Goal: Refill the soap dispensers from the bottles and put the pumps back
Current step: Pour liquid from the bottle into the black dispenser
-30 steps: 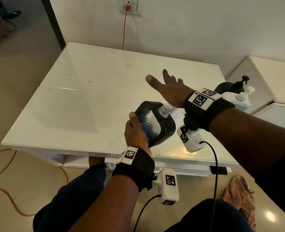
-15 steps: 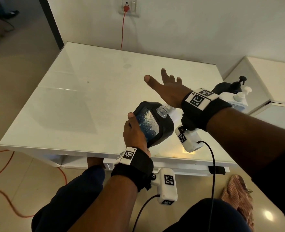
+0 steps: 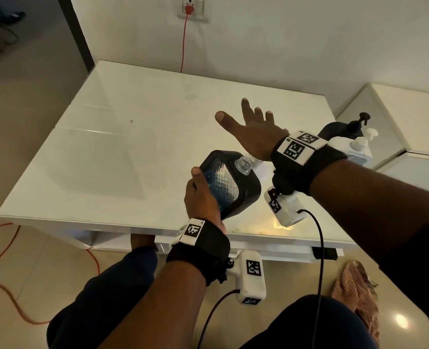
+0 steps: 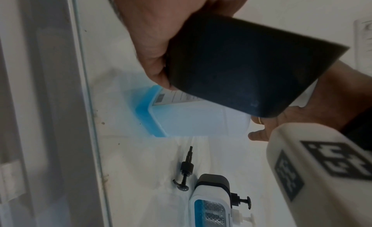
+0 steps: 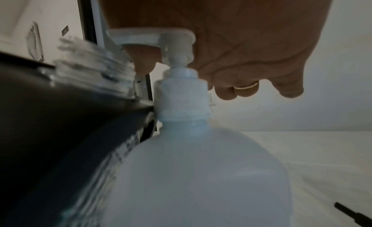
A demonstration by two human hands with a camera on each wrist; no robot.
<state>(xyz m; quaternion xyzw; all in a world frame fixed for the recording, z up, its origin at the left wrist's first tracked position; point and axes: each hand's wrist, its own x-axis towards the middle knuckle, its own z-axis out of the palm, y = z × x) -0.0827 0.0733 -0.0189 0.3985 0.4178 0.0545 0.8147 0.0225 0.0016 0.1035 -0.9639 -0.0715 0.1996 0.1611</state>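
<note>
My left hand [image 3: 200, 197] grips a black soap dispenser [image 3: 229, 185] with a clear textured window and blue liquid inside. It is tilted, and its open clear threaded neck [image 5: 94, 68] sits close under the spout of a white pump head [image 5: 153, 36]. That pump tops a white refill bottle [image 4: 191, 119] standing on the table with a little blue liquid at its base. My right hand [image 3: 253, 132] rests palm-down on the pump head with fingers straight. A loose black pump [image 4: 186, 173] lies on the table.
A second dispenser, white with a black pump [image 4: 211, 201], stands at the table's right end beside a black one [image 3: 334, 129]. The white glass table [image 3: 107, 159] has its front edge near my knees. A white cabinet [image 3: 410, 117] stands to the right.
</note>
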